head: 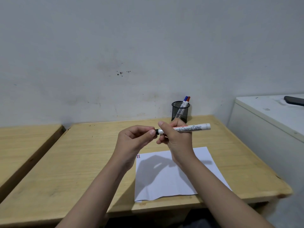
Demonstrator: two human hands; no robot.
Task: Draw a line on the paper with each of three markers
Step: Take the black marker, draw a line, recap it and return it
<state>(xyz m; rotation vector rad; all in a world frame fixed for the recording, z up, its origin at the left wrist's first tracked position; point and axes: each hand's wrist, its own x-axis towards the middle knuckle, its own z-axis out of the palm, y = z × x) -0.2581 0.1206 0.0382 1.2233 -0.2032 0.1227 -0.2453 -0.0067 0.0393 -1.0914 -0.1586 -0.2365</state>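
While both hands [136, 137] [177, 137] grip a marker [190, 128], paper [164, 178] lies on wooden table [82, 153].

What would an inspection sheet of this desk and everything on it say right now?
Surface: wooden table, pale, against a wall; a second table at left.
Job's things: white paper lying flat, small coloured marks at its far left corner; whiteboard marker held level above the table; blue and red markers standing in a black mesh cup.
Clutter: nothing seen on the table.
Hands: left hand pinches the marker's black cap end; right hand grips its barrel.
Cables: nothing seen.
Surroundings: white cabinet at right with a dark phone on top.
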